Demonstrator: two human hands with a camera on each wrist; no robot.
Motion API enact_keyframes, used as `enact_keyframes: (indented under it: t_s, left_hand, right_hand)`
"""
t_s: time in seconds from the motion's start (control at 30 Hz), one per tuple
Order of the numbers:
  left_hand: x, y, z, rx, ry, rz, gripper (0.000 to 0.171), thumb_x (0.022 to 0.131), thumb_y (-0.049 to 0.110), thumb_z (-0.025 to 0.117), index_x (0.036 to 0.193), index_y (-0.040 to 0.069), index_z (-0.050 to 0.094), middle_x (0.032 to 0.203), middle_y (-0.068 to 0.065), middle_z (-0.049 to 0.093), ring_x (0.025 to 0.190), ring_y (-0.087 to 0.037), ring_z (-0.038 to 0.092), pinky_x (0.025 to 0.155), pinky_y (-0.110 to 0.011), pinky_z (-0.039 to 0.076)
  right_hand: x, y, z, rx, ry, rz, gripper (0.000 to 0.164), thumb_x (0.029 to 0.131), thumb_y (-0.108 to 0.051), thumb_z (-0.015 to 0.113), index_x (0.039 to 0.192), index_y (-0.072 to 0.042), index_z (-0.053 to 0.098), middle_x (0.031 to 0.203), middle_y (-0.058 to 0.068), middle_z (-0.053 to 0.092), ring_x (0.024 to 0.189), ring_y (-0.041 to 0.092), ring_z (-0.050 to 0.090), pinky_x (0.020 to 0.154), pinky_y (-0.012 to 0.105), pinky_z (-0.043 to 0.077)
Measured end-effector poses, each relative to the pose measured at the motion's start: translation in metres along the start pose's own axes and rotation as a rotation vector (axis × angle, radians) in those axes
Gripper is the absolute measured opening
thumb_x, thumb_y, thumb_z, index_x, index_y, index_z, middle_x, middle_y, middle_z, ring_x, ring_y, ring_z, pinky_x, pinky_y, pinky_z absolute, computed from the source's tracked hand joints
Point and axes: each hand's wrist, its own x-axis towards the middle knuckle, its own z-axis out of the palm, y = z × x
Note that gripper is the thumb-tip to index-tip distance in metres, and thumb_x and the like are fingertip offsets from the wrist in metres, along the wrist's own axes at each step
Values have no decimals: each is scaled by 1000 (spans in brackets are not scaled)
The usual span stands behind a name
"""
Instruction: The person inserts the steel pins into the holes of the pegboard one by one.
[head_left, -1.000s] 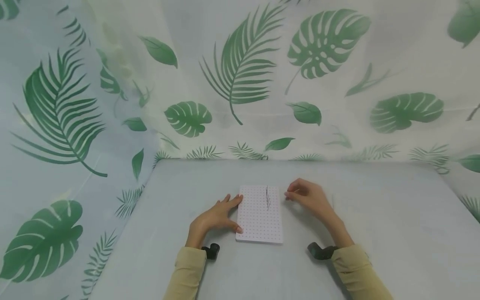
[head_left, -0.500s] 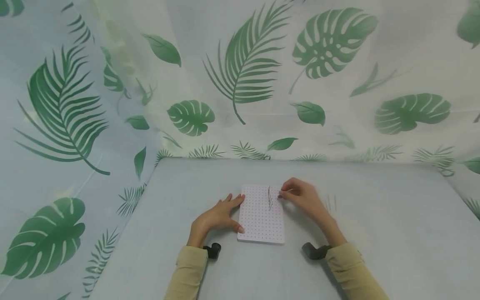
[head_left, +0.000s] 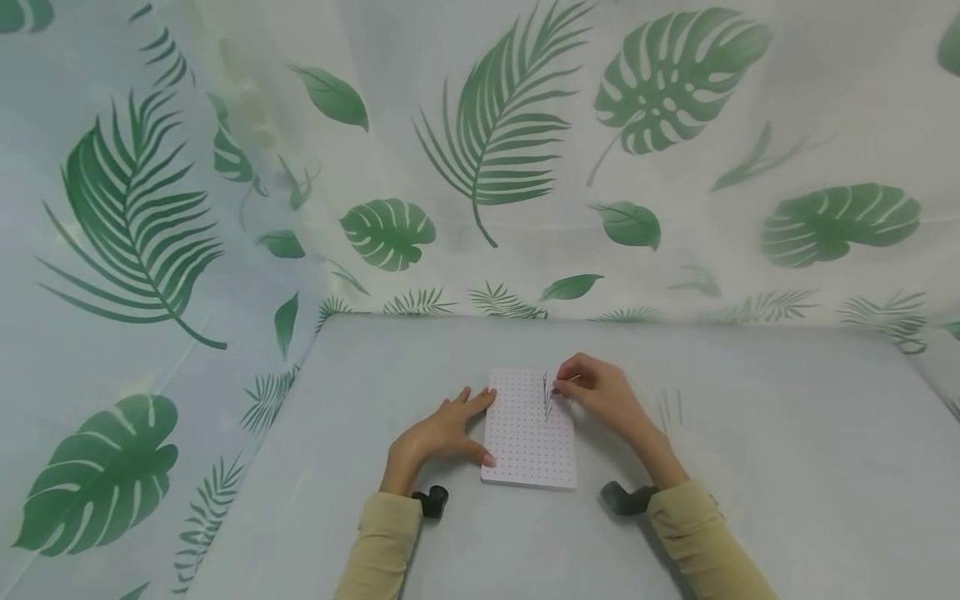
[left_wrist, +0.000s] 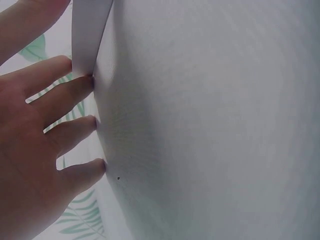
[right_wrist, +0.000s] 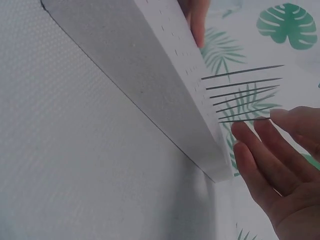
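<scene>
A white pegboard block (head_left: 517, 450) with a grid of small holes lies flat on the table. Several thin dark needles (right_wrist: 245, 81) stand in a row in its holes, near the far right side. My left hand (head_left: 438, 429) spreads its straight fingers along the board's left edge, with the thumb by the near left corner; the left wrist view shows those fingertips (left_wrist: 97, 122) down at the table. At the end of the row, my right hand (head_left: 596, 392) pinches a needle (right_wrist: 240, 120) between thumb and fingertips, its lower end at the board.
A few thin needles (head_left: 671, 408) lie on the white table (head_left: 750, 467) right of the right forearm. Black camera mounts (head_left: 626, 500) sit on both wrists. A leaf-printed curtain (head_left: 525, 250) closes off the back and left sides.
My right hand has moved left from beside the board to the needle row, bringing its needle to the board. The left hand stays at the board's edge.
</scene>
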Motion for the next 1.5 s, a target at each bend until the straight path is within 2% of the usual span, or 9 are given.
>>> enact_keyframes:
  t_s: [0.23,0.37,0.53,0.7,0.93,1.17,1.33,1.5]
  left_hand:
    - [0,4,0,3,10,-3,103,76,25,91,162,18,35,170,-8,24,158,-46,9,125,-67,13]
    - [-1,4,0,6,14,-5,103,75,25,91,161,17,36,170,-9,25,157,-48,10,124,-69,14]
    - [-1,2,1,4,7,-17,103,76,26,91,162,19,34,171,-7,24,157,-49,9,125,-68,13]
    - [-1,4,0,10,11,-6,104,75,25,91,162,16,34,171,-9,24,158,-44,9,126,-66,12]
    - [-1,3,1,9,3,1,104,76,25,91,162,17,34,171,-8,24,159,-41,8,127,-65,11]
    - [0,2,1,8,0,-3,104,75,26,91,162,17,34,171,-9,24,159,-42,7,126,-65,10]
    - [-1,1,2,7,-1,1,104,75,26,91,162,16,34,171,-10,24,159,-44,8,126,-67,11]
    - [-2,0,1,7,-2,7,104,77,26,90,162,17,33,171,-10,22,159,-43,7,126,-65,11]
  right_hand:
    - [0,-1,0,-53,-6,-13,11,89,-5,77,97,-9,71,93,5,76,89,21,74,81,23,58]
    - [-2,1,2,-47,-19,-10,11,89,-5,77,98,-7,71,95,6,76,93,23,75,87,28,60]
    - [-3,4,4,-69,-22,11,16,89,-5,77,105,-6,71,99,6,76,93,21,74,88,31,61]
    - [-7,7,-1,-123,18,-1,21,90,-5,76,110,-6,71,100,6,77,92,21,74,86,34,62]
    - [-19,13,-13,-169,48,-3,19,90,-2,74,108,-5,73,102,9,78,94,28,75,86,41,62]
    - [-27,18,-30,-227,66,42,14,91,-8,76,105,-9,74,101,8,78,90,26,75,80,35,59]
    - [-32,18,-47,-265,66,73,15,93,-11,74,108,-9,75,104,9,77,93,28,73,81,38,57]
    - [-37,19,-66,-282,55,133,19,98,-17,70,114,-7,72,109,15,75,92,28,69,70,33,55]
